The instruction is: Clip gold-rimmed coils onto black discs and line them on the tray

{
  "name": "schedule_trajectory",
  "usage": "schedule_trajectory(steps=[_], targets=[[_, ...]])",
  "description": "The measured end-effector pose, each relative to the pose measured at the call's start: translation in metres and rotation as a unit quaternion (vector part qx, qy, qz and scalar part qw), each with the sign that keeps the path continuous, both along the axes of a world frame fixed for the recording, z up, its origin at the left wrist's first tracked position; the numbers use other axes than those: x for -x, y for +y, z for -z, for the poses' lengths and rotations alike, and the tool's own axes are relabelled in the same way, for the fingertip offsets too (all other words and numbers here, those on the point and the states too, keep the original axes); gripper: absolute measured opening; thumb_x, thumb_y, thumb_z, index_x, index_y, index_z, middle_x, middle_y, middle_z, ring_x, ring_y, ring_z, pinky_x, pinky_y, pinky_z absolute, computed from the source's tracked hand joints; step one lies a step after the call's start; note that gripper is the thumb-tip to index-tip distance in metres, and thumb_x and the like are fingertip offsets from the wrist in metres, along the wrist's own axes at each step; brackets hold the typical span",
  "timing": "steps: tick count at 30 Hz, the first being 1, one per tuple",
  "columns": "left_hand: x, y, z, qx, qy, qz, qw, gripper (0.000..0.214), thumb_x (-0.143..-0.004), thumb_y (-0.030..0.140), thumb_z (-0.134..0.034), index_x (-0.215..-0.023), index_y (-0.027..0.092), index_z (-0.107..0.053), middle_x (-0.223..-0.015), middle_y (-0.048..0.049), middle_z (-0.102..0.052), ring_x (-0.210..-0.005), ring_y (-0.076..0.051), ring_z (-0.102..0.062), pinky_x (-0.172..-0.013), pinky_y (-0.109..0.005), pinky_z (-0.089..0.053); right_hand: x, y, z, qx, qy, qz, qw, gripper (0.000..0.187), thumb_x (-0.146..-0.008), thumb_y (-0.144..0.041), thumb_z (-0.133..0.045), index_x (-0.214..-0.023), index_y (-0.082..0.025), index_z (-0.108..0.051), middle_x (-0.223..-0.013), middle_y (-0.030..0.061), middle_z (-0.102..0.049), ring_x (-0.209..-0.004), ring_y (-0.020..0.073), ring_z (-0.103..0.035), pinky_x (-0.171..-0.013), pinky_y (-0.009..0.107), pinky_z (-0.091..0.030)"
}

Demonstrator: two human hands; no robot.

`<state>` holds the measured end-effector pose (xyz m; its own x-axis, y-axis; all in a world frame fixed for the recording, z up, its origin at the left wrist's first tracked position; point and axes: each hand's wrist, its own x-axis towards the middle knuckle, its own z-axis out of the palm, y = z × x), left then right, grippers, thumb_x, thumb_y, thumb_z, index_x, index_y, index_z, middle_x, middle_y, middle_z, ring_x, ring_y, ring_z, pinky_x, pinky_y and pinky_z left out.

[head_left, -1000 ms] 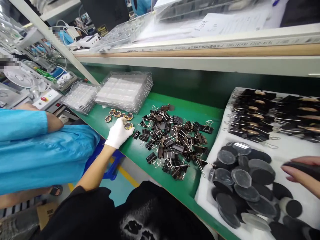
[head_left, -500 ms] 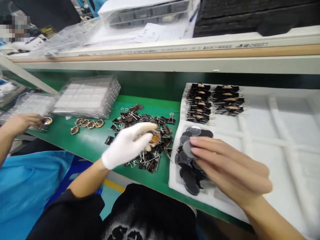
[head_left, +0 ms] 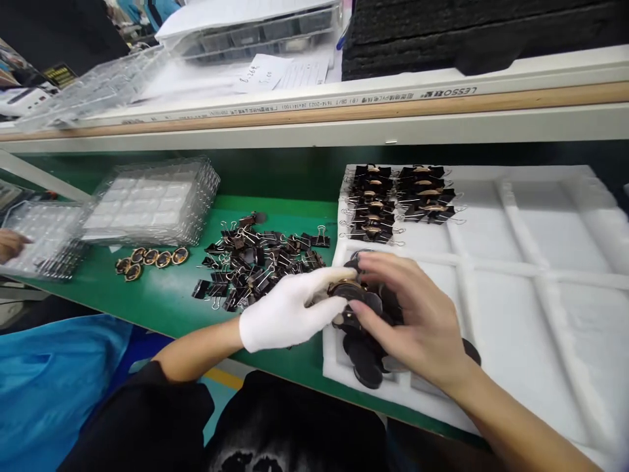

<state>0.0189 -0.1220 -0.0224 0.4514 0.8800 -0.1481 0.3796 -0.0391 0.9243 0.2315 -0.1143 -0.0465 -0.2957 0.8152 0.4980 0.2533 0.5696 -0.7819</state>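
My left hand (head_left: 295, 308), in a white glove, is closed around a gold-rimmed round piece like a watch case (head_left: 346, 286). My bare right hand (head_left: 417, 314) meets it from the right, thumb and fingers pinching a dark round disc (head_left: 369, 301) at the piece's face. Fingers partly hide both. Below them, a pile of dark and clear discs (head_left: 367, 370) lies in a compartment of the white foam tray (head_left: 508, 270). Loose black binder clips (head_left: 265, 259) are heaped left of my gloved hand.
Clipped gold-rimmed pieces (head_left: 373, 203) stand in two columns in the tray's back left. Several unclipped gold-rimmed pieces (head_left: 152, 257) lie at left, near stacked clear plastic trays (head_left: 142, 203). A co-worker's hand (head_left: 12, 244) is at far left. A shelf edge (head_left: 295, 134) crosses above.
My left hand has moved right with the gold-rimmed piece, from over the clips to the disc pile. My right hand has brought a disc to it. The co-worker's hand has moved back left.
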Motion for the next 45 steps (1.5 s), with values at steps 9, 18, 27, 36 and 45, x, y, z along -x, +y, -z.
schedule_trajectory(steps=[9, 18, 27, 36, 45], targets=[[0.032, 0.054, -0.023, -0.219, 0.274, 0.016, 0.936, 0.041, -0.104, 0.049, -0.041, -0.121, 0.022, -0.068, -0.108, -0.0068, -0.075, -0.095, -0.021, -0.072, -0.089, -0.034, -0.054, -0.003, 0.013, -0.002, 0.403, 0.149, -0.027, 0.903, 0.029, -0.086, -0.049, -0.081, -0.098, -0.023, -0.076, -0.088, 0.0031, -0.076, -0.068, 0.0136, -0.067, -0.062, 0.024, -0.058], [0.06, 0.142, 0.01, -0.208, 0.461, 0.094, 0.858, 0.035, -0.092, 0.05, -0.055, -0.076, 0.021, -0.064, -0.09, -0.0043, -0.063, -0.079, -0.02, -0.061, -0.073, -0.032, -0.043, -0.01, 0.026, 0.001, 0.485, 0.314, 0.002, 0.816, 0.032, -0.076, -0.045, -0.09, -0.099, -0.026, -0.078, -0.1, 0.0022, -0.078, -0.085, 0.0135, -0.072, -0.08, 0.024, -0.064], [0.007, 0.064, -0.029, -0.257, 0.185, -0.035, 0.948, 0.043, -0.095, 0.048, -0.058, -0.066, 0.02, -0.044, -0.059, 0.0055, -0.044, -0.055, -0.009, -0.038, -0.052, -0.024, -0.032, -0.005, 0.023, -0.003, 0.445, 0.28, -0.056, 0.849, 0.031, -0.071, -0.037, -0.094, -0.094, -0.023, -0.079, -0.138, 0.0084, -0.069, -0.077, 0.0132, -0.074, -0.077, 0.032, -0.065], [0.006, 0.071, -0.01, -0.366, 0.271, 0.064, 0.888, 0.044, -0.076, 0.055, -0.066, -0.062, 0.023, -0.038, -0.049, 0.0041, -0.044, -0.044, -0.011, -0.039, -0.049, -0.028, -0.027, -0.009, 0.016, -0.003, 0.405, 0.264, -0.105, 0.869, 0.022, -0.072, -0.031, -0.093, -0.09, -0.025, -0.082, -0.103, 0.005, -0.081, -0.087, 0.0217, -0.079, -0.082, 0.035, -0.067], [0.003, 0.06, -0.011, -0.356, 0.267, 0.091, 0.891, 0.054, -0.07, 0.059, -0.07, -0.06, 0.023, -0.031, -0.048, 0.0067, -0.033, -0.044, -0.01, -0.035, -0.048, -0.027, -0.025, -0.013, 0.018, -0.008, 0.434, 0.292, -0.123, 0.843, 0.023, -0.073, -0.032, -0.094, -0.091, -0.024, -0.082, -0.092, 0.0036, -0.082, -0.081, 0.0179, -0.078, -0.079, 0.03, -0.066]])
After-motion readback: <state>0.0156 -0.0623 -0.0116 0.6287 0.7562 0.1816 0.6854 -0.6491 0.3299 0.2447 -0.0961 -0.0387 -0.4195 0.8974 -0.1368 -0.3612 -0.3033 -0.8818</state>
